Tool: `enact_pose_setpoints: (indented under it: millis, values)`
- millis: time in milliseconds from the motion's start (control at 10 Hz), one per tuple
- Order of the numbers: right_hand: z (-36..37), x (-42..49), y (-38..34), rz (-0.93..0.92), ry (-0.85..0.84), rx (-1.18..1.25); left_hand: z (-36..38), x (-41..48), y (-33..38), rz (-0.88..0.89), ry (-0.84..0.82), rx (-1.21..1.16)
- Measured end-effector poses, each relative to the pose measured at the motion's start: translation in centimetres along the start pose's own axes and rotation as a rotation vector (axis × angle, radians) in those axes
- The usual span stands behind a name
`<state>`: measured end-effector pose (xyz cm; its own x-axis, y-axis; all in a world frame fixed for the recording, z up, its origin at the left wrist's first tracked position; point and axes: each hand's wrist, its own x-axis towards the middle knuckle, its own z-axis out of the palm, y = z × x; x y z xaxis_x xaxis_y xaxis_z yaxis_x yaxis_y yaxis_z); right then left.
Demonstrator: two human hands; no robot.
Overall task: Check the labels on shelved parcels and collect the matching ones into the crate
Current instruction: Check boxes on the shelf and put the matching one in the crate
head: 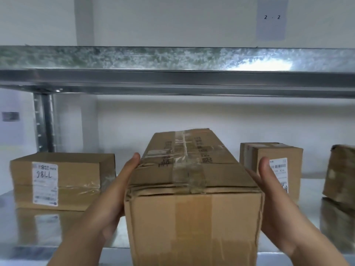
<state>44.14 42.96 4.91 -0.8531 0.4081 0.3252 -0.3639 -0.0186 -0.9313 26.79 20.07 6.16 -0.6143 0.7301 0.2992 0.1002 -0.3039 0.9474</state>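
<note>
A long brown cardboard parcel, taped along its top, points endwise toward me at the front of the metal shelf. My left hand presses flat on its left side, thumb lying along the top edge. My right hand presses on its right side, thumb raised. The fingers of both hands are hidden behind the parcel. No label shows on its near face or top. The crate is not in view.
A flat parcel with a white label reading "98LL" stands at left. A small labelled parcel sits behind my right hand, and another parcel is at the right edge. The upper shelf beam hangs overhead; a "2 - 2" sign is on the wall.
</note>
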Motion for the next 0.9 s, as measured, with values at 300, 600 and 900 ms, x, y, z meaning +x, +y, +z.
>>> enact_pose_setpoints:
  millis: [300,600,900]
  values:
    - [-0.2,3.6,-3.6,-0.082,-0.046,-0.306,-2.0,5.8,1.8,0.076,0.046,0.22]
    - [-1.3,7.3,-2.3,-0.139,0.036,-0.502,-0.7,6.8,2.1,0.05,0.118,0.347]
    - [-1.2,8.1,0.8,-0.192,0.043,-0.683,0.0,7.5,-1.6,0.133,0.105,0.719]
